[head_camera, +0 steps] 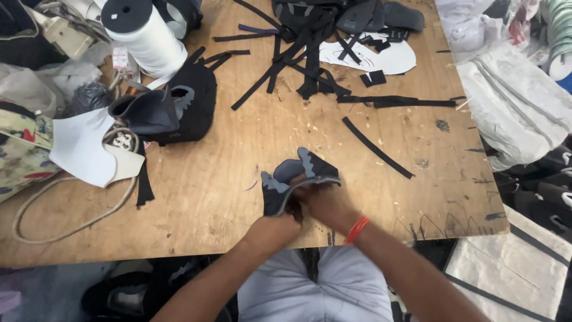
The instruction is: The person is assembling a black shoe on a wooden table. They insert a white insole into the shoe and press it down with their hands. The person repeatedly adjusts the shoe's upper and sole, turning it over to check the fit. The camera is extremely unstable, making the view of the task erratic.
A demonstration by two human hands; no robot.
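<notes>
Both hands — left hand [275, 228] and right hand [325, 206] — are closed on a dark shoe piece [293, 179] with grey trim, at the near edge of the wooden table [238, 161]. Black strips [376, 147] lie beyond — a white spool [146, 36] far left.

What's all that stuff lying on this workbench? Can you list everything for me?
wooden table: one, tan, fills the view
dark fabric piece: one, navy with grey trim, near edge, in both hands
stacked fabric pieces: one pile, black and grey, left of centre
black strips: many, far middle of the table
loose black strip: one, right of centre
white spool: one, far left
white paper patterns: a few, left edge
cord: one, beige, looped near left
orange wristband: one, right wrist
left hand: grips the piece's near left
right hand: grips its right side
</notes>
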